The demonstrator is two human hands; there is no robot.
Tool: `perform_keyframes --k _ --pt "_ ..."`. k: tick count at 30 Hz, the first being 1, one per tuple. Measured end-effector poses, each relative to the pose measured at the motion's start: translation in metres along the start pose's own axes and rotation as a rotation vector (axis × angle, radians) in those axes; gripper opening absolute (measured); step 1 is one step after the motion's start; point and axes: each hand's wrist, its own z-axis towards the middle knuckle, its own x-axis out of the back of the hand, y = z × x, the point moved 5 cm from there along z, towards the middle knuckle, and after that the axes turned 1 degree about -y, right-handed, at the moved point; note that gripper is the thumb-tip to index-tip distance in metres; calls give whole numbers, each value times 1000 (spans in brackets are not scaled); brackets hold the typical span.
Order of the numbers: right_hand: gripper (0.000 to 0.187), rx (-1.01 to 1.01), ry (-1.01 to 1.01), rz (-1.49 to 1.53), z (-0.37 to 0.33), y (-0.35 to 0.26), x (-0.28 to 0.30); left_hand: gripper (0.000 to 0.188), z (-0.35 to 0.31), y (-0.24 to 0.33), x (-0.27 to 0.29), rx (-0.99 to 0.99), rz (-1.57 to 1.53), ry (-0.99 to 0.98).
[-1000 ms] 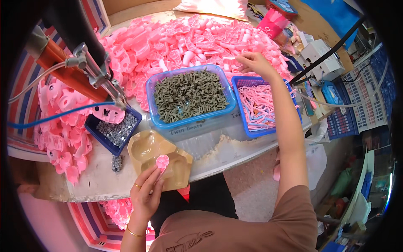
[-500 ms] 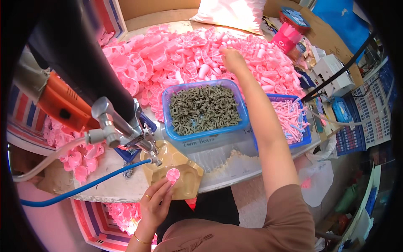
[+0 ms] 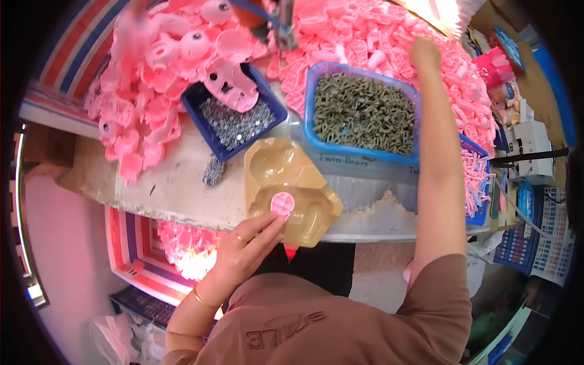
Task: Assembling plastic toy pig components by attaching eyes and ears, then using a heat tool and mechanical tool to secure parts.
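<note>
My left hand [image 3: 254, 242] pinches a small round pink plastic disc [image 3: 282, 205] between thumb and fingers. It is over a tan moulded fixture [image 3: 277, 159] with rounded hollows, at the table's front edge. My right arm is stretched far forward. My right hand [image 3: 425, 56] is at the big pile of pink plastic parts [image 3: 365, 36], just behind the right corner of a blue-rimmed tub [image 3: 311, 131] filled with small grey-green pieces [image 3: 362, 112]. Its fingers are turned away and hidden, so whether it grips a part does not show.
Left of the fixture, a dark blue tray [image 3: 226, 151] holds small silvery screws, with a pink shell [image 3: 231, 88] lying across it. Pink shells [image 3: 146, 115] heap at the far left. A blue basket [image 3: 480, 216] of thin pink and blue pieces stands right. A tool [image 3: 283, 27] hangs at the top.
The whole view has swung leftward and down, so the hanging tool has gone to the top edge and the screw tray shows. My left hand keeps the disc; my right hand stays at the pile.
</note>
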Motion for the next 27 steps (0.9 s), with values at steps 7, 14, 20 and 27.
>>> perform_keyframes --k 7,14,20,27 --pt "29 36 -380 869 -50 9 87 40 -6 13 -7 -79 46 -4" --pt "29 298 -961 1454 -211 -100 224 44 -7 21 -52 -140 73 -69" --pt "20 314 -989 1373 -246 -139 252 42 -9 26 -48 -252 109 -29" --pt "28 590 -711 1351 -284 -206 226 35 -35 18 -6 -327 -10 103"
